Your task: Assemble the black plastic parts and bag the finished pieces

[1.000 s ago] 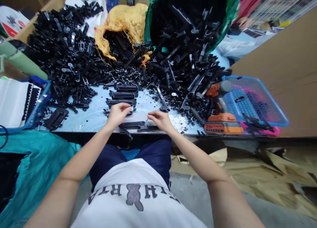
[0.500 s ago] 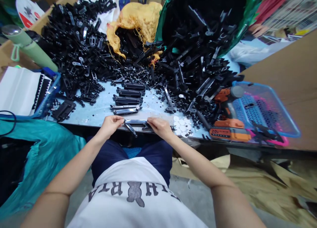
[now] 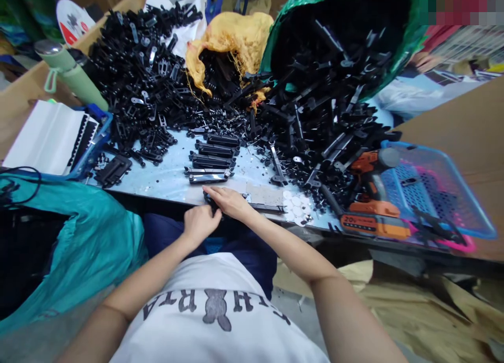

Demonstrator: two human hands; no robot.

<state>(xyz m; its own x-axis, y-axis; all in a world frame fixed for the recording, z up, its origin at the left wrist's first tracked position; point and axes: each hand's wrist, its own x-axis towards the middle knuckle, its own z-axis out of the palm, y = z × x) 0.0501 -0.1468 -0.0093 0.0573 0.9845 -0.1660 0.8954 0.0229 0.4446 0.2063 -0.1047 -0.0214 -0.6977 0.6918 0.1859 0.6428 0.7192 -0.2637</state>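
At the table's front edge my left hand (image 3: 200,224) is closed round one end of a dark metal tool part (image 3: 211,201). My right hand (image 3: 230,201) lies over the same part from above, its fingers close together and pressed on it, hiding most of it. Just beyond my hands several folded black tools (image 3: 214,150) lie in a column on the pale blue table top (image 3: 165,179). The nearest of them (image 3: 208,178) has a shiny face. A grey plate (image 3: 268,195) lies to the right of my hand, beside white round discs (image 3: 295,203).
Heaps of black metal parts (image 3: 134,84) cover the back. An orange cordless drill (image 3: 374,218) and a blue basket (image 3: 472,205) stand at the right. At the left are a green bottle (image 3: 76,76) and a blue tray (image 3: 84,161). Another person's hand (image 3: 425,61) shows at the upper right.
My hands have come together at the left end of the tool, which was stretched between them before. My right hand moved left and now covers it. The camera view has shifted slightly.
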